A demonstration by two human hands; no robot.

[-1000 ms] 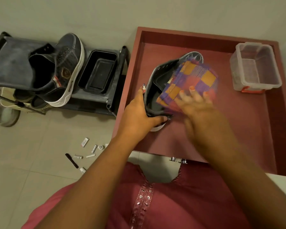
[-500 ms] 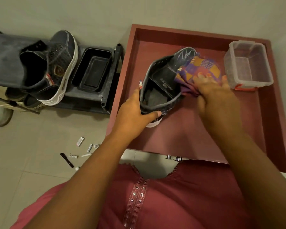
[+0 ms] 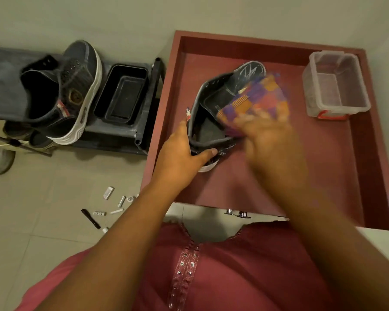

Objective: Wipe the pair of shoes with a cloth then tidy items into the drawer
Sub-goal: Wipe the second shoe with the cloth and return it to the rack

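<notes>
On the tiled floor [image 3: 43,198], the red drawer [image 3: 368,153] holds a clear tub [image 3: 335,86] and one shoe [image 3: 213,113]. The left hand [image 3: 180,153] grips its heel; the blurred right hand [image 3: 270,140] clutches the checked cloth [image 3: 256,99] against it. The second shoe [image 3: 76,90] sits on the black rack [image 3: 148,104], beside a black tray [image 3: 121,95].

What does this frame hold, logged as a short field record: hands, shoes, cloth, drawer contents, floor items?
left hand: left hand grips the heel end of the held shoe
right hand: right hand, blurred, holds the checked cloth against the shoe
held shoe: over the open red drawer
other shoe: dark sneaker on the black rack
drawer contents: clear plastic box in the far right corner
rack: black tray
floor: small scattered items, too small to identify
</notes>
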